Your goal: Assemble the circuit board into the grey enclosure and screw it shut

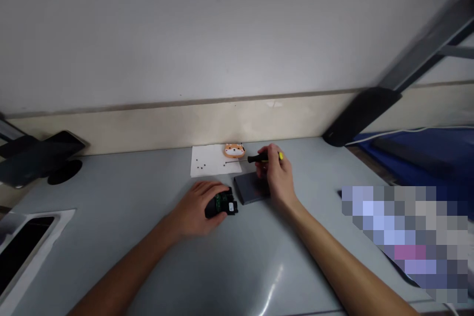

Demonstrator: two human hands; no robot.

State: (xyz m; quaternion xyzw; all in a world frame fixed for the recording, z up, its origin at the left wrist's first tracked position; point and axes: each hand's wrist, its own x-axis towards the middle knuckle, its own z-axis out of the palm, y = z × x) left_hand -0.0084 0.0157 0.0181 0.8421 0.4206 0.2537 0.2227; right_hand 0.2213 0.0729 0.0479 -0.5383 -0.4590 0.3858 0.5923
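Observation:
My left hand (194, 210) is closed around a small black device (224, 203) whose green circuit board lies exposed, held low over the desk. Between the fingers of my right hand (279, 177) is a thin screwdriver (258, 158) with a black and yellow handle. Its shaft points left, and the tip meets a tiny dark screw (225, 163) on a white sheet of paper (211, 172). Several more small dark screws (202, 166) are scattered over that sheet. An orange and white animal-face case (234, 151) sits at its back right. Under my right hand lies a flat dark grey box (250, 190), partly hidden.
The grey desk (229, 266) meets a wall at the back. At left are a dark screen on a round stand (64, 172) and a black-screened device (25, 247) on something white. A black padded post (355, 118) rises back right; a pixelated screen (403, 237) lies at right.

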